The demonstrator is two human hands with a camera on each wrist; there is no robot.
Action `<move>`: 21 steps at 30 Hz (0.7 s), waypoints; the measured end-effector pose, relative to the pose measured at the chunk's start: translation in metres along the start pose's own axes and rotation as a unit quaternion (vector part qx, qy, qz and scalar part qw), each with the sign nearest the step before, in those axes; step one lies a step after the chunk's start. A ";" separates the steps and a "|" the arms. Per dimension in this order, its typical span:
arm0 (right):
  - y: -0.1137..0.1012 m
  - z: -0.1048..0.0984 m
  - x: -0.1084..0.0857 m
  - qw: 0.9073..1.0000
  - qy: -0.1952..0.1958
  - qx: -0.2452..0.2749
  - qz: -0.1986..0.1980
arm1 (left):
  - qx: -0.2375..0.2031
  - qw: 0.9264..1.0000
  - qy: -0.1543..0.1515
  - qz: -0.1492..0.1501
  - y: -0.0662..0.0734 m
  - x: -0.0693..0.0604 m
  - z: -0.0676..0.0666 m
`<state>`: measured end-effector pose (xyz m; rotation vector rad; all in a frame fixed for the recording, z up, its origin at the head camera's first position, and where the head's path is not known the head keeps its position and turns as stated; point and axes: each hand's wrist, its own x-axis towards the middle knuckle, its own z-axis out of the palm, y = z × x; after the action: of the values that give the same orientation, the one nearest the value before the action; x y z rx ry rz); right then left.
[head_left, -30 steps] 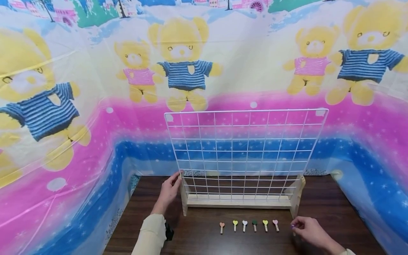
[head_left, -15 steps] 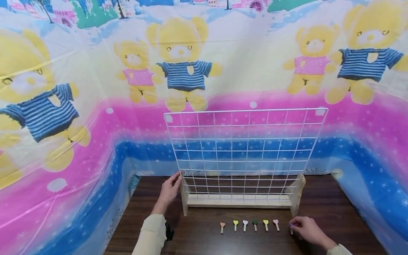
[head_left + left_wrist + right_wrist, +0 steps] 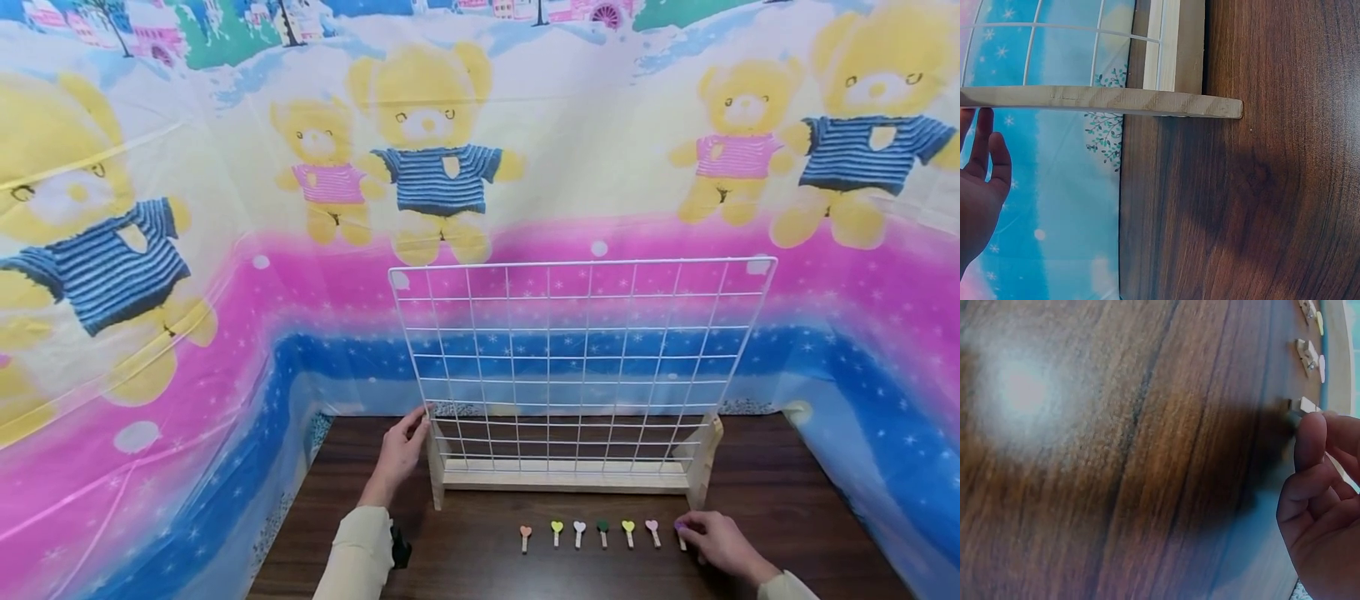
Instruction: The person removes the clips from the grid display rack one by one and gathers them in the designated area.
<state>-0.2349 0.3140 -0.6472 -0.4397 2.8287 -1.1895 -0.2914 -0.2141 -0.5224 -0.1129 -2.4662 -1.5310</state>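
Note:
My right hand (image 3: 723, 543) pinches a small wooden clothespin with a purple heart (image 3: 679, 526) between thumb and index finger, low over the table. In the right wrist view its wooden end (image 3: 1302, 405) pokes out past the thumb; the heart is hidden there. To its left, several more heart clothespins stand in a row, among them a pink one (image 3: 652, 533), a dark green one (image 3: 603, 534) and an orange one (image 3: 525, 538). My left hand (image 3: 400, 450) touches the wooden left side (image 3: 1097, 99) of a stand with its fingertips, fingers only slightly bent.
A white wire grid (image 3: 585, 328) rises from the wooden stand (image 3: 562, 481) behind the clothespins. The dark wood table (image 3: 480, 575) ends at a bear-print cloth (image 3: 577, 167) on the back and sides.
My right hand has moved slightly left with the purple-heart clothespin, bringing it to the right end of the row. The left hand stays at the stand's side.

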 end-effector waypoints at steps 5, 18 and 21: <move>0.005 0.004 0.002 1.000 0.002 0.009 0.004 | 0.001 1.000 -0.001 0.001 0.000 0.000 0.000; 0.003 0.010 0.009 0.999 0.031 0.002 0.035 | -0.004 1.000 -0.002 -0.003 -0.002 -0.001 0.001; 0.002 0.012 0.011 0.998 0.042 -0.004 0.046 | -0.003 1.000 0.003 -0.003 -0.001 0.001 0.000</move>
<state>-0.2443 0.3043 -0.6561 -0.2618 2.8889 -1.2066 -0.2924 -0.2144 -0.5236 -0.1003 -2.4599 -1.5387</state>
